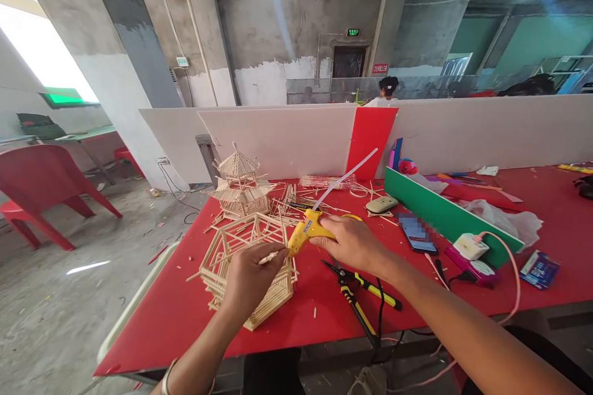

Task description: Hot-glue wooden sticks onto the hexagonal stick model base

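Note:
My right hand is wrapped round a yellow hot glue gun, and a long clear glue stick juts up from its back end. The gun's nozzle points down and left, close to the fingertips of my left hand. Those fingers are pinched together; whatever lies between them is too small to make out. Below and behind my left hand stands an open framework of thin wooden sticks, partly covered by the hand. Farther back is a small tiered pagoda made of the same sticks.
Yellow-and-black cutters lie open near the front edge. Loose sticks are scattered at the back. To the right are a phone, a glasses case, a green board, a power strip with cables, and a blue box.

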Tool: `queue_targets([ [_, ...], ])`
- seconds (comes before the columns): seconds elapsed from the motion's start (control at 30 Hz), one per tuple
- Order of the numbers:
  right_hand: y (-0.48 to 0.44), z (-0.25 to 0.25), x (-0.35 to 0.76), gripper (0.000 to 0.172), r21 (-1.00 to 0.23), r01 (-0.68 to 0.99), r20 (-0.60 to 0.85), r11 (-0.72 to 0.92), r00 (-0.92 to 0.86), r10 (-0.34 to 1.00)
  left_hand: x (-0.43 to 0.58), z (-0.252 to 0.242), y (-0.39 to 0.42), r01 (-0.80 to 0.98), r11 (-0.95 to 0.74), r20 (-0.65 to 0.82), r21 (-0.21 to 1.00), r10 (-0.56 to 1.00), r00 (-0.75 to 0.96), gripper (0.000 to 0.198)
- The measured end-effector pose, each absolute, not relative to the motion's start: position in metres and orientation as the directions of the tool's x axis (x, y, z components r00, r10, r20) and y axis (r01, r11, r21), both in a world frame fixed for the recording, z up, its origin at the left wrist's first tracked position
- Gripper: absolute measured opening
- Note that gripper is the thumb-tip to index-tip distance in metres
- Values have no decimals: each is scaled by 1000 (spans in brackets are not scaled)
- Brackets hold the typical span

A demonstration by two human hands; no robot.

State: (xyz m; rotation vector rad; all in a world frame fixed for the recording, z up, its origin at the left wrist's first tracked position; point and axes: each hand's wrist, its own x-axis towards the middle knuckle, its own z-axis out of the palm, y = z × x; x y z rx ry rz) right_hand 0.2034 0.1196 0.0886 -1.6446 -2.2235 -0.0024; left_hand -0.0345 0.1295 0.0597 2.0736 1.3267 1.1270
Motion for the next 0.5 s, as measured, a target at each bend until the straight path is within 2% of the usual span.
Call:
queue_targets([
  [0.5, 126, 92, 205, 30, -200, 915, 284, 351, -289, 914, -35, 58, 130, 540, -459, 409, 705, 886, 219, 16],
])
